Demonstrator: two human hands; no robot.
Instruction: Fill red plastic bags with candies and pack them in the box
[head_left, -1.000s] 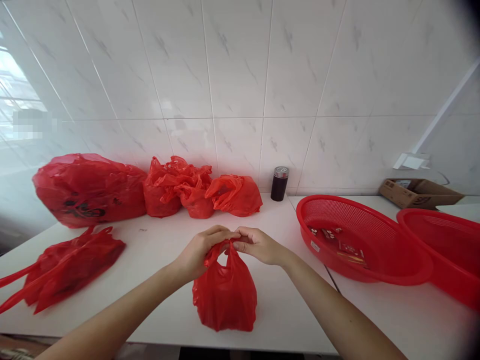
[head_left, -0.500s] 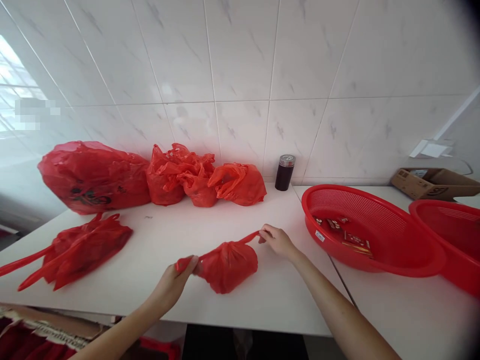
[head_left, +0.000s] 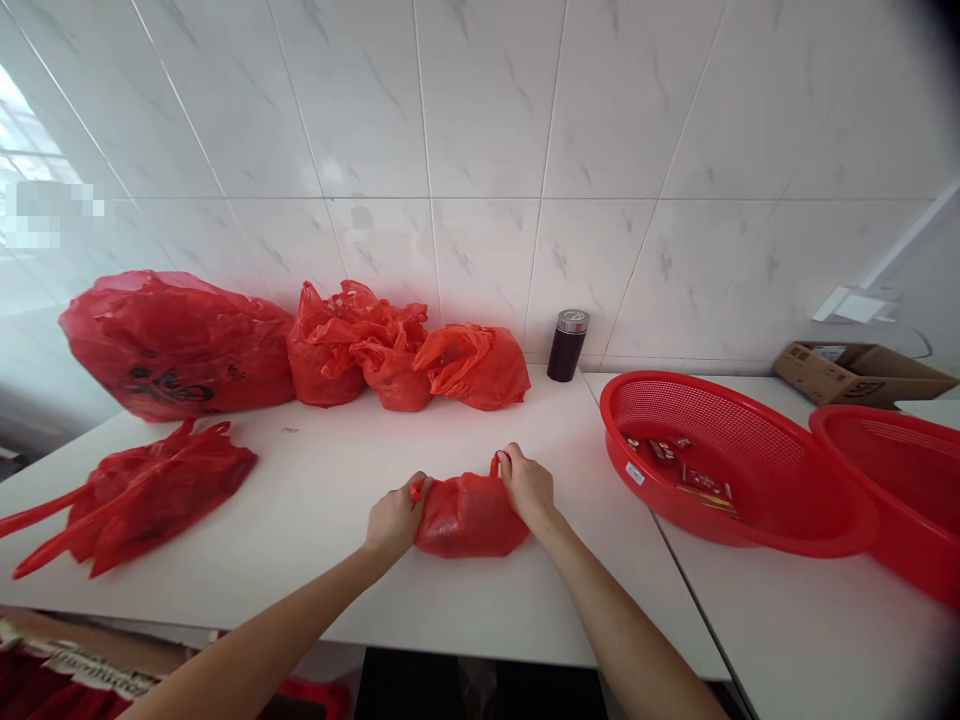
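A small filled red plastic bag rests on the white table in front of me. My left hand is closed on its left end, with a bit of red plastic poking out above the thumb. At the bag's upper right, my right hand grips a handle, and a short red loop shows by its fingertips. What fills the bag is hidden by the plastic.
Along the wall stand a large red bag and several smaller red bags, then a dark flask. Another red bag lies left. To the right are a red basket holding small packets, a second basket and a cardboard box.
Both hands have come closer together and slightly up. The bag's handles, stretched out sideways before, are now drawn in, and its body lies wider and flatter.
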